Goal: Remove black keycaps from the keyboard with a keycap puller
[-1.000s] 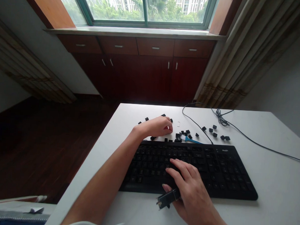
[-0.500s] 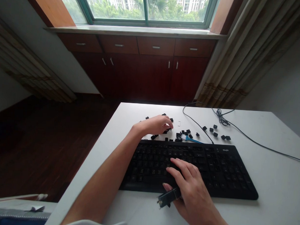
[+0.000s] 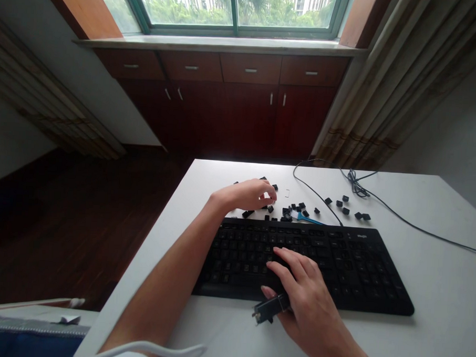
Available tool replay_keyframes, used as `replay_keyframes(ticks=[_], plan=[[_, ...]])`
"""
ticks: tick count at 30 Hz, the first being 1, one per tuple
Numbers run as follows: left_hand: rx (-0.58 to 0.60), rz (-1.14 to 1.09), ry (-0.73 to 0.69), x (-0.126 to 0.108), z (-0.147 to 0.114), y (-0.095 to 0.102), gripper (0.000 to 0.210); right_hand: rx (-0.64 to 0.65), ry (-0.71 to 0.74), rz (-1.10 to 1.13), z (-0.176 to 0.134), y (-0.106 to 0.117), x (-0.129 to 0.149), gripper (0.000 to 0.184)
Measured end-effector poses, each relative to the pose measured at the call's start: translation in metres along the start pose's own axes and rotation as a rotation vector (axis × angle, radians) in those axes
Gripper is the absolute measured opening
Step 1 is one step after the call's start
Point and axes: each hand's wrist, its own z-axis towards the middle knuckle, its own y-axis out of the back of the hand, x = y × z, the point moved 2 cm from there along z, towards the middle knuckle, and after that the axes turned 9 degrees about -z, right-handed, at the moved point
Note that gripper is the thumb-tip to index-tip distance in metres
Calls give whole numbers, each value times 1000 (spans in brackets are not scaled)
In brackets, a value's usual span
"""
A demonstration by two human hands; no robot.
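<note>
A black keyboard (image 3: 360, 273) lies across the white desk, with some keys off in its middle. Over the loose black keycaps (image 3: 247, 213) behind it, my left hand (image 3: 251, 195) bends down, thumb and fingertips curled together. What they hold, if anything, is too small to make out. My right hand (image 3: 307, 292) rests on the keyboard's front middle, fingers reaching onto the keys. Between its thumb and palm sits a small black tool (image 3: 270, 308) with a metal tip, pointing left. A blue brush (image 3: 309, 219) with pale bristles lies among keycaps behind the keyboard.
More keycaps (image 3: 345, 204) are scattered at the back right. The keyboard's black cable (image 3: 409, 223) runs in a tied bundle and off to the right. A thin bent wire (image 3: 287, 193) lies behind the brush. A white cord (image 3: 152, 346) crosses near my left forearm.
My left hand has lifted slightly from the keycaps, and its fingers have shifted. My right hand stays on the keyboard with the black tool. The whole view has moved a little.
</note>
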Motion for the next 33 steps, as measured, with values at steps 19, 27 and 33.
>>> replay_keyframes(ticks=[19, 27, 33], plan=[[11, 65, 65, -6, -11, 13, 37, 12, -2, 5, -1, -1, -1, 34], [37, 140, -34, -9, 1, -1, 21, 5, -21, 21, 2, 3, 2, 33], [-40, 128, -109, -19, 0, 3, 20, -44, -45, 110, 5, 13, 4, 27]])
